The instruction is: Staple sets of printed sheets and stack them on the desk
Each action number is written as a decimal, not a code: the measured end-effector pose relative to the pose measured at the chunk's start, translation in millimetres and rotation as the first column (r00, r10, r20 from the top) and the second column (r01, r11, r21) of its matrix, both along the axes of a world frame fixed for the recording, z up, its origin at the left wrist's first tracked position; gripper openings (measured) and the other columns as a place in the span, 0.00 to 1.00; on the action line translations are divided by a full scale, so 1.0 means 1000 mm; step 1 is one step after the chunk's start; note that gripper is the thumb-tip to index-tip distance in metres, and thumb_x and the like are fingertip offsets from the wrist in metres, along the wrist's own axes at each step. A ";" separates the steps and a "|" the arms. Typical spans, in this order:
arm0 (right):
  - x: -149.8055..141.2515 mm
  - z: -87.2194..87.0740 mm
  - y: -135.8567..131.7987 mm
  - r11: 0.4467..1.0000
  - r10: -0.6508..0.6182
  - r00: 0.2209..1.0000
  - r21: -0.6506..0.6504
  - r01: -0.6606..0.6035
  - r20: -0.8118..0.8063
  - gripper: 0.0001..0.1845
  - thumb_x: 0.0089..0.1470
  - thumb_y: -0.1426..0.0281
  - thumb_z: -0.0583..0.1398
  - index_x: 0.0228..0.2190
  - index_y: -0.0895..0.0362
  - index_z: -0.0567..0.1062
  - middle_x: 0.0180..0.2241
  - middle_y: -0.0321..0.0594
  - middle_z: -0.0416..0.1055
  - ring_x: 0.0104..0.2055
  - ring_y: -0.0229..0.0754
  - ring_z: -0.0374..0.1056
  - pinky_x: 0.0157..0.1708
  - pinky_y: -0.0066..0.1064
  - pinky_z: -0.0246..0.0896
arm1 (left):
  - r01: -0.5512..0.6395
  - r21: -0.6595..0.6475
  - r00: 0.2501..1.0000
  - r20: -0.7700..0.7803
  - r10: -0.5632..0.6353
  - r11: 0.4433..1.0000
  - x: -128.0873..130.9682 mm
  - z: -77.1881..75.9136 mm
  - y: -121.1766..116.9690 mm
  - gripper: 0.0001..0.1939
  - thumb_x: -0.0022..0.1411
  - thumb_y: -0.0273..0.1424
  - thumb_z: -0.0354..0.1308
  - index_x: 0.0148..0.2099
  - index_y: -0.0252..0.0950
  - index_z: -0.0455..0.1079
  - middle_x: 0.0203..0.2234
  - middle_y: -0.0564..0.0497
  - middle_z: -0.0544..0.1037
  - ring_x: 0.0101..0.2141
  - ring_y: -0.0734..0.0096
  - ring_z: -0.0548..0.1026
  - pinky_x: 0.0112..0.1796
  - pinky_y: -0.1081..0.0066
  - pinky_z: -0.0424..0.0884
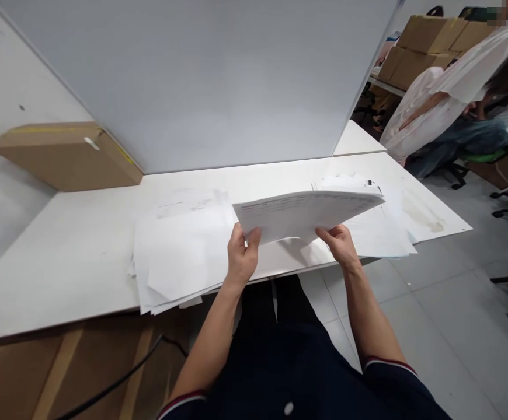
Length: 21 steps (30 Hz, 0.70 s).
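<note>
Between both hands I hold a stack of paper sheets (298, 213) tilted up over the table, with faint print along its upper edge. My left hand (243, 254) grips the near left corner, thumb on top. At the near right side, my right hand (339, 245) pinches the same stack, its fingers partly hidden underneath. A pile of loose white papers (184, 251) lies to the left of my left hand. More papers (381, 230) are spread on the table beyond and beside my right hand.
The white table (83, 245) runs along a grey-white board (228, 87). A cardboard box (74, 157) stands at the back left. A black cable (122, 379) hangs below the table's edge. At the right are a person in white (451, 111) and stacked cartons (429, 44).
</note>
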State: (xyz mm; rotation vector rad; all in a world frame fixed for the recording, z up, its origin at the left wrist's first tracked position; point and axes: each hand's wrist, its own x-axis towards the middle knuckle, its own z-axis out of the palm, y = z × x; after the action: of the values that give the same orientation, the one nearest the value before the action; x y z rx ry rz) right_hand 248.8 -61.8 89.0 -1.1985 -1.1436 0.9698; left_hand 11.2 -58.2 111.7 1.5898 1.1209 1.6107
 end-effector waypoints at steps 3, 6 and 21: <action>0.000 0.000 -0.001 1.000 -0.012 1.000 0.027 0.013 -0.022 0.15 0.44 0.63 0.66 0.35 0.56 0.76 0.37 0.41 0.77 0.44 0.48 0.71 0.46 0.40 0.63 | -0.017 -0.031 0.999 -0.034 0.016 0.999 0.001 -0.004 0.000 0.18 0.61 0.41 0.54 0.48 0.35 0.67 0.38 0.46 0.75 0.42 0.66 0.74 0.43 0.68 0.70; 0.000 0.004 0.000 0.997 -0.039 0.998 0.061 0.042 -0.044 0.15 0.45 0.62 0.65 0.35 0.56 0.76 0.36 0.40 0.77 0.43 0.47 0.71 0.46 0.40 0.63 | -0.042 -0.007 0.998 -0.053 0.042 0.999 0.003 -0.002 -0.001 0.18 0.61 0.41 0.54 0.48 0.35 0.68 0.37 0.47 0.76 0.41 0.66 0.74 0.42 0.68 0.70; -0.001 -0.014 0.004 1.000 0.010 1.000 0.018 -0.009 -0.027 0.13 0.46 0.61 0.65 0.33 0.56 0.77 0.31 0.37 0.76 0.34 0.43 0.71 0.36 0.35 0.65 | -0.013 -0.100 0.998 0.052 0.018 0.995 0.003 -0.005 -0.004 0.16 0.61 0.40 0.54 0.43 0.34 0.69 0.35 0.48 0.77 0.39 0.69 0.74 0.41 0.70 0.70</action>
State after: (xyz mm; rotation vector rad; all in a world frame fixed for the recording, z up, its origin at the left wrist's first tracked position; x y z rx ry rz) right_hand 248.2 -57.7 74.8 -1.1633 -1.1349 0.9783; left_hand 14.5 -61.7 107.2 1.4701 1.1696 1.5727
